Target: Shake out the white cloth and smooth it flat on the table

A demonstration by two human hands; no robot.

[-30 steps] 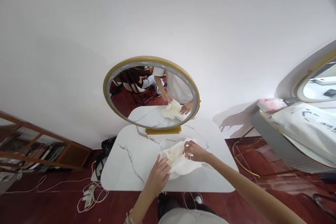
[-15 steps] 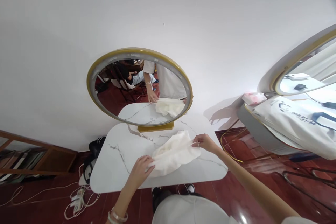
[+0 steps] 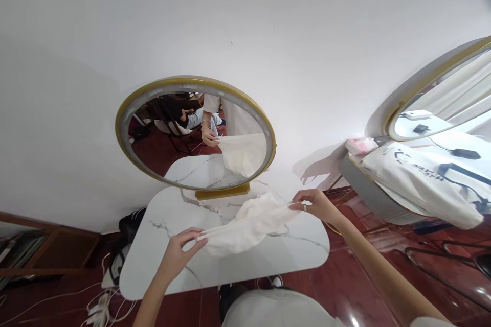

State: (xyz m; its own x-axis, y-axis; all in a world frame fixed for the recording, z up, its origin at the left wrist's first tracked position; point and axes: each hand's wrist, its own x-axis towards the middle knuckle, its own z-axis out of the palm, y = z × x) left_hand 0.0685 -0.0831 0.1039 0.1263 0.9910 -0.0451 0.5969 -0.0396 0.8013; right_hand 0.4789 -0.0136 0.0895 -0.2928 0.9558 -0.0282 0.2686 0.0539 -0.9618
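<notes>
A soft cream-white cloth is stretched between my two hands above the white marbled table. My left hand pinches its left end between thumb and fingers. At the other end, my right hand, with a ring on one finger, grips the cloth's upper corner. The upper edge runs nearly taut from hand to hand, while the middle sags in loose folds towards the tabletop. Whether the bunched far part rests on the table I cannot tell.
Behind the cloth stands a round gold-rimmed mirror, reflecting a seated person. To the right, a second table holds a printed white cloth bag, a tissue pack and a second mirror. Cables with a power strip lie on the floor at left.
My hands have moved apart, the left one further left and the right one slightly right. The cloth is now lifted and pulled wider. The camera view has shifted a little.
</notes>
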